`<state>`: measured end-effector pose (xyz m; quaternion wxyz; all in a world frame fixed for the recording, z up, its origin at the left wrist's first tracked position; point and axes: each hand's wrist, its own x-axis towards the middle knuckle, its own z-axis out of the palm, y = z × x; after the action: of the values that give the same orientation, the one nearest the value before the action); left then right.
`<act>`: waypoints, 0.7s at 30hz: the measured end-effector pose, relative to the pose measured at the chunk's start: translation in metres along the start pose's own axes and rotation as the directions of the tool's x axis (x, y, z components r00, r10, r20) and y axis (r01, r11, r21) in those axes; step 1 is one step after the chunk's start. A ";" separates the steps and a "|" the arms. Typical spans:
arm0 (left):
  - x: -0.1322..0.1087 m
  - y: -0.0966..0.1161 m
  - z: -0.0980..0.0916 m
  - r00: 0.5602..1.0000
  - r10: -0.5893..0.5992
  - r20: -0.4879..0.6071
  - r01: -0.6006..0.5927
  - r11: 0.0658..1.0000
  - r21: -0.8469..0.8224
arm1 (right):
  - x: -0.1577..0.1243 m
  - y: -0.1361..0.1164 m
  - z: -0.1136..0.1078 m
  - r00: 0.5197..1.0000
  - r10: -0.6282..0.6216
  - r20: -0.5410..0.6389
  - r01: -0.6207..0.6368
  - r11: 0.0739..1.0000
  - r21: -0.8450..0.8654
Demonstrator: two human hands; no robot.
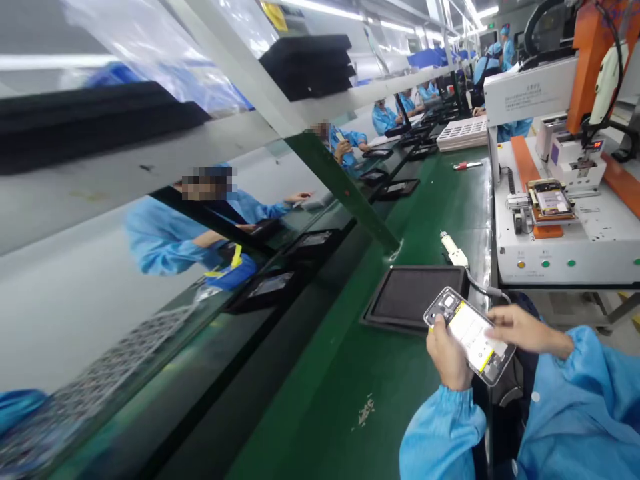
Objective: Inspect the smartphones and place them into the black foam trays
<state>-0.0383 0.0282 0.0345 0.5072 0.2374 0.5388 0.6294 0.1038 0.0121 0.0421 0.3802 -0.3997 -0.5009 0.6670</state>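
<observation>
Your left hand (450, 357) pinches the phone (473, 337) over the tabletop (400, 400)'s right edge. Your right hand (525, 329) meets it, fingers bent; pinching or not, I cannot tell.

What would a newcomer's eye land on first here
Probably the bright white-and-yellow inside of the opened phone-like device at the lower right, in the grip of the left hand, with the right hand at its right edge. Next might come the white-and-orange machine at the right, with its red lit digits. Across the green work surface, co-workers in blue line the far side.
</observation>
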 end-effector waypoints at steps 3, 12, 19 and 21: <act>-0.006 0.001 0.007 0.997 0.023 0.077 -0.025 0.999 0.025 | 0.020 -0.025 -0.017 0.991 -0.043 -0.124 0.038 0.999 -0.036; -0.003 0.001 0.009 0.986 0.091 0.136 -0.096 0.995 0.034 | 0.050 -0.041 -0.004 0.977 -0.050 -0.205 0.038 0.997 -0.060; 0.000 -0.001 0.014 0.992 -0.044 0.120 0.043 0.999 0.010 | 0.060 -0.033 -0.004 0.961 -0.024 -0.276 0.008 0.998 -0.058; 0.000 0.000 0.015 0.993 -0.056 0.108 0.055 0.998 0.013 | 0.061 -0.032 -0.003 0.956 -0.028 -0.291 0.017 0.999 -0.040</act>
<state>-0.0258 0.0351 0.0393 0.5519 0.2584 0.5199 0.5986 0.0862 0.0749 0.0636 0.4499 -0.4947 -0.4563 0.5870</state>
